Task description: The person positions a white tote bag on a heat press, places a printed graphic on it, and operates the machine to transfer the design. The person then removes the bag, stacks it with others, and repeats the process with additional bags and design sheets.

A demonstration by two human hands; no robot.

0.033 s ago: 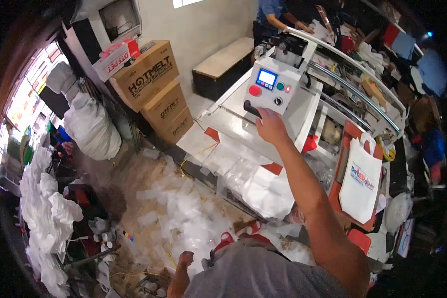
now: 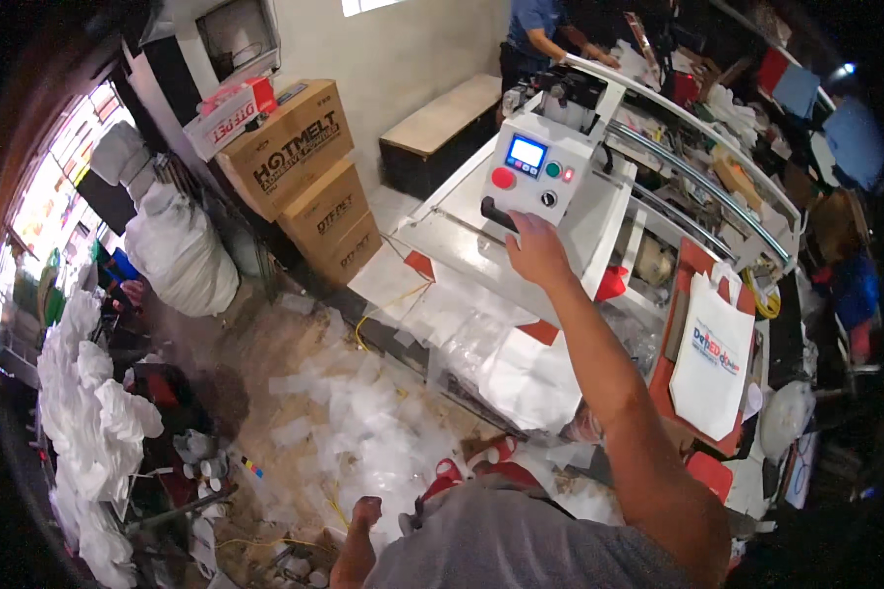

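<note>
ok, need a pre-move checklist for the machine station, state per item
1. Right hand has its grip on the black handle: ok.
2. Left hand away from the white machine: ok, low beside the body.
3. Display lit: ok; its readings cannot be told.
4. White printed bag laid out on the reddish pad: ok, looks flat.
5. Footing: not ok, pale scraps litter the floor.
6. Co-worker away from the machine: cannot tell; a person stands by its far end.
</note>
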